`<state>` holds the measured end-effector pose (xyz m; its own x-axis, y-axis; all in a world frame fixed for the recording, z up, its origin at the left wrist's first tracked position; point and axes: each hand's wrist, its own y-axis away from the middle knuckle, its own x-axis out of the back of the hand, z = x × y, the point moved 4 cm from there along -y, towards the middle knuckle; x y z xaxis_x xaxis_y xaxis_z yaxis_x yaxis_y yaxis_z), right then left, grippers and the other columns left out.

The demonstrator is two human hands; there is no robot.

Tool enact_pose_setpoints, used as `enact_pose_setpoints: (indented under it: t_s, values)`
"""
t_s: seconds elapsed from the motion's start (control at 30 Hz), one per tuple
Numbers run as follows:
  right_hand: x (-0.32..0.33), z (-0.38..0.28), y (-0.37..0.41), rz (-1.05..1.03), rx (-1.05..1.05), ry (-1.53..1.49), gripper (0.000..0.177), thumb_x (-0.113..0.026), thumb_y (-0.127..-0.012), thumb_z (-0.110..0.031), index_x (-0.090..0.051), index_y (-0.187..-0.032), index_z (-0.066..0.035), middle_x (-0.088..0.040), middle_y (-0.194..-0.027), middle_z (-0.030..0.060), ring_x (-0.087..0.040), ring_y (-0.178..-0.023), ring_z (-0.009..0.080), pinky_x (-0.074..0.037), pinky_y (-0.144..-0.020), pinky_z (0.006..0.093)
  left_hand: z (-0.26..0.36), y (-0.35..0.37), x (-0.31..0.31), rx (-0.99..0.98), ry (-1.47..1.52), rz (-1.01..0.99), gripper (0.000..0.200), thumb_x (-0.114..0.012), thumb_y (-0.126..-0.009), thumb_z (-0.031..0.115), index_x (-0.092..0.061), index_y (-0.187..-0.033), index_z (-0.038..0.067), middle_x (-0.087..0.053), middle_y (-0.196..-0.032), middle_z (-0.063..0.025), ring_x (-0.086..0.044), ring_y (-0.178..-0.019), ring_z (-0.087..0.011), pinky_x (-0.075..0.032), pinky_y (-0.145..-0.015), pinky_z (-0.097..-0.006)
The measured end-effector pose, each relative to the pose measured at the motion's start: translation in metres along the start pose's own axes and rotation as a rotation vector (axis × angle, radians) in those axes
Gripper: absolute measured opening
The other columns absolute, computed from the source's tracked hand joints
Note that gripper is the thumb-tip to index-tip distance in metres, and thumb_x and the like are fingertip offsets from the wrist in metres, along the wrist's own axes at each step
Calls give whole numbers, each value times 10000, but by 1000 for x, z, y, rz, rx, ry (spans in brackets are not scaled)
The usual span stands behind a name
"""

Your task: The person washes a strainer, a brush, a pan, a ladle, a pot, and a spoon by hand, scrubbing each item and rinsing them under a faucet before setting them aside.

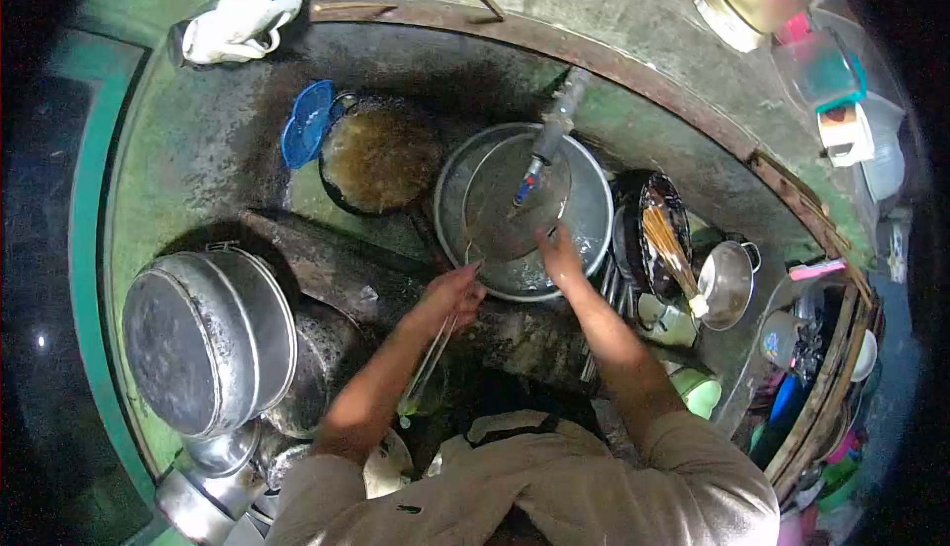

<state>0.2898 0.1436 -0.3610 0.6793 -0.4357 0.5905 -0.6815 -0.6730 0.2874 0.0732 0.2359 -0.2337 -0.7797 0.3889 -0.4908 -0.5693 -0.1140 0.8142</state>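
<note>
A wide metal basin [601, 185] stands under a tap [527, 182] with a blue and red tip. Inside the basin's outline is a round strainer [495, 212], its disc below the tap. My left hand [455, 301] is closed around the strainer's long wire handle, which runs back toward my body. At the strainer's near right edge, my right hand [561, 257] has its fingers bent on the rim, over the basin. What lies under its fingertips is partly hidden.
Left of the basin are a pan of brownish liquid [381, 157], a blue plastic item [308, 123] and a large pot [213, 343]. A dark wok [665, 200] with a stick brush [671, 249] and a small metal pan [727, 284] stand right. A ledge holds a white jug [242, 20].
</note>
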Motion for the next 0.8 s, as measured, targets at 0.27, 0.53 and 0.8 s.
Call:
enact_pose_setpoints:
  t_s: [0.27, 0.53, 0.8]
  values:
    - [24, -55, 66, -322, -102, 330, 707, -556, -876, -357, -226, -1391, -2, -622, -1033, 279, -612, -970, 430, -472, -869, 473, -116, -225, -45, -159, 507, -161, 297, -405, -982, 325, -570, -1000, 78, -597, -900, -72, -582, -799, -222, -510, -752, -392]
    - [78, 2, 159, -569, -191, 495, 437, -547, -913, -268, -442, -1236, 8, -617, -1004, 231, -609, -970, 357, -479, -853, 407, -67, -227, -2, -238, 661, 56, 481, -539, -888, 242, -408, -1317, 69, -563, -1183, -126, -541, -1039, -277, -418, -916, -437]
    - [120, -46, 121, -668, 102, 268, 340, -579, -910, -352, -560, -1096, -69, -653, -839, 141, -655, -801, 297, -516, -717, 411, 68, -3, -14, -1071, 185, 335, 830, -465, -756, -132, -164, -1476, 150, -317, -1435, -135, -383, -1271, -269, -342, -1046, -407]
